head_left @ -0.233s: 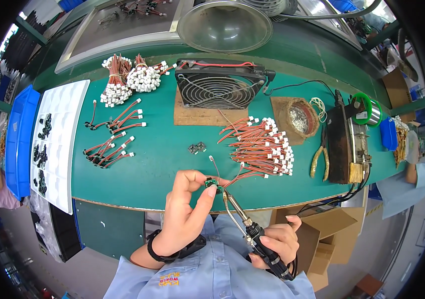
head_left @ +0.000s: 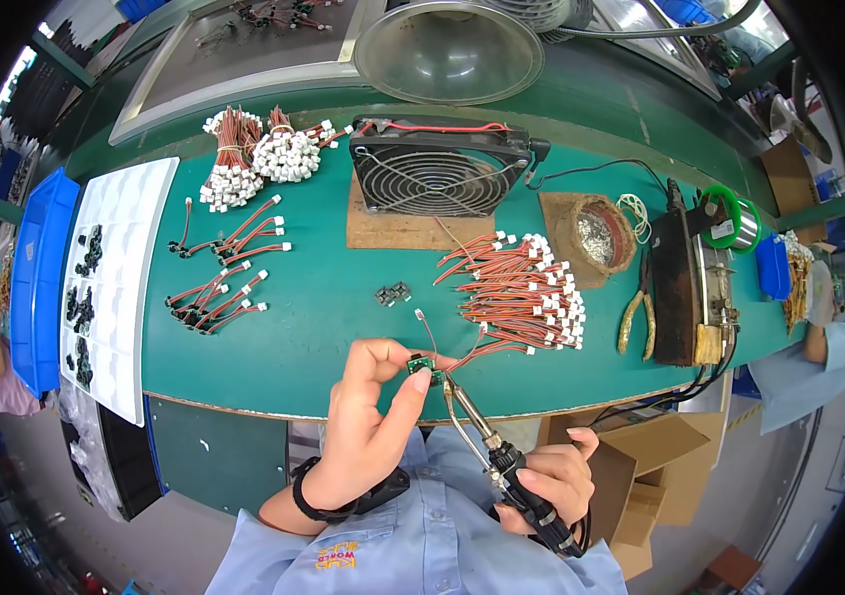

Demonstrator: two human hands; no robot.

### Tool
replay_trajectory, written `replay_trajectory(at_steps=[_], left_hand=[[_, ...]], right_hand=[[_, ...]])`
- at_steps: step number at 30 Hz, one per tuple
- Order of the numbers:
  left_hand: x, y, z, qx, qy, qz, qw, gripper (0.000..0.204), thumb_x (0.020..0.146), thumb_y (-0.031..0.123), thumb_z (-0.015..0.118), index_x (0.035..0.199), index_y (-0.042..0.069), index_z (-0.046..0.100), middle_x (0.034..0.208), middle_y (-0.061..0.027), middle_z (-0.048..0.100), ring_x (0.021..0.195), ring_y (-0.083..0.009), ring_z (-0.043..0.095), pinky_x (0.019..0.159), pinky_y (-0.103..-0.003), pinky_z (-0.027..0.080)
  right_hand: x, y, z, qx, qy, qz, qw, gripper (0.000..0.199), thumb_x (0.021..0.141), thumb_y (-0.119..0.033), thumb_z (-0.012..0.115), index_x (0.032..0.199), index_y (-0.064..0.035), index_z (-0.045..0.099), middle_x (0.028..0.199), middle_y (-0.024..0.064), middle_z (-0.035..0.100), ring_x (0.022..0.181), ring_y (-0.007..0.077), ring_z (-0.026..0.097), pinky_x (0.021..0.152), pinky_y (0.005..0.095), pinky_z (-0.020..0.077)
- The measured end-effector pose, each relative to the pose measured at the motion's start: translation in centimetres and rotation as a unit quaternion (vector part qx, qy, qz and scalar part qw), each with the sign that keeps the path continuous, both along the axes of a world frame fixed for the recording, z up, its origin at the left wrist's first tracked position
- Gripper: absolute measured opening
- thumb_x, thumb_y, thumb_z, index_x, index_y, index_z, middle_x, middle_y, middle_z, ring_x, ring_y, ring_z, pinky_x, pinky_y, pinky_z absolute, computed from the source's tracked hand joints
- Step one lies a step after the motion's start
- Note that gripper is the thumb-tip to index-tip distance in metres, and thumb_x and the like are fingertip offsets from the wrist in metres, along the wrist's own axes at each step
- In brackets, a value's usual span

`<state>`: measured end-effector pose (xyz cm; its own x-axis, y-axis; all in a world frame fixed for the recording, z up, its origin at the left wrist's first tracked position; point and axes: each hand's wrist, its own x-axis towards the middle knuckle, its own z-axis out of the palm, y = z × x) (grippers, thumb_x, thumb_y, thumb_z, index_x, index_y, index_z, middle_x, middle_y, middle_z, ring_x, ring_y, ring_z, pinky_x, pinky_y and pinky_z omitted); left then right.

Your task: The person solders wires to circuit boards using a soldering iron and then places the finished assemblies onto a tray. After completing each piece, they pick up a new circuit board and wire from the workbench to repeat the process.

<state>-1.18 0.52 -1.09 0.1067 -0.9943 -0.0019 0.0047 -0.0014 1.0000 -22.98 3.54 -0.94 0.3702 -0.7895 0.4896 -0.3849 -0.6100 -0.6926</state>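
Between thumb and forefinger, my left hand [head_left: 371, 421] pinches a small green circuit board [head_left: 422, 366] above the near edge of the mat. My right hand [head_left: 556, 484] is wrapped round the black handle of a soldering iron [head_left: 490, 436], which has a thin metal tube running along its shaft. Its tip meets the right side of the board, or lies very close to it. A short wire lead with a white connector [head_left: 420, 314] rises behind the board. Just beyond, a pile of red-brown wire leads [head_left: 512, 297] lies with white connectors pointing right.
Small dark parts [head_left: 393, 294] lie mid-mat, before a black fan [head_left: 439, 169]. Wired boards [head_left: 214, 307] and a white tray [head_left: 123, 288] are at left. Pliers [head_left: 638, 317], a solder spool [head_left: 735, 220], a tin of solder scraps [head_left: 596, 236] and a dark metal-cased unit [head_left: 675, 288] stand right.
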Motion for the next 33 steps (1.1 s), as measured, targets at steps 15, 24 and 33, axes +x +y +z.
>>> replay_trajectory(at_steps=[15, 24, 33], left_hand=[[-0.2, -0.1, 0.7, 0.007, 0.035, 0.001, 0.999, 0.013, 0.090, 0.002, 0.047, 0.096, 0.000, 0.036, 0.097, -0.0163, 0.065, 0.071, -0.0064, 0.052, 0.062, -0.021, 0.042], [-0.5, -0.2, 1.3, 0.025, 0.100, -0.006, 0.995, 0.012, 0.091, 0.002, 0.046, 0.097, 0.001, 0.035, 0.100, -0.0178, 0.063, 0.089, -0.0109, 0.055, 0.080, -0.024, 0.042], [-0.3, -0.4, 2.3, 0.072, 0.202, -0.017, 0.977, 0.010, 0.091, 0.007, 0.044, 0.100, 0.005, 0.040, 0.100, -0.0177, 0.061, 0.097, -0.0191, 0.056, 0.089, -0.032, 0.039]], right_hand=[[0.0, 0.3, 0.1, 0.014, 0.011, 0.001, 1.000, 0.046, 0.060, -0.025, 0.081, 0.099, -0.0146, 0.061, 0.081, 0.0005, 0.062, 0.071, 0.0159, 0.060, 0.091, 0.0389, 0.0298], [0.0, 0.4, -0.5, -0.054, 0.013, -0.013, 0.998, 0.040, 0.065, -0.035, 0.072, 0.094, -0.0105, 0.060, 0.066, 0.0036, 0.058, 0.059, 0.0176, 0.055, 0.085, 0.0429, 0.0330], [-1.5, 1.6, -0.2, -0.047, -0.014, -0.025, 0.998, 0.052, 0.065, -0.032, 0.077, 0.109, -0.0159, 0.054, 0.078, 0.0003, 0.060, 0.071, 0.0158, 0.058, 0.092, 0.0397, 0.0285]])
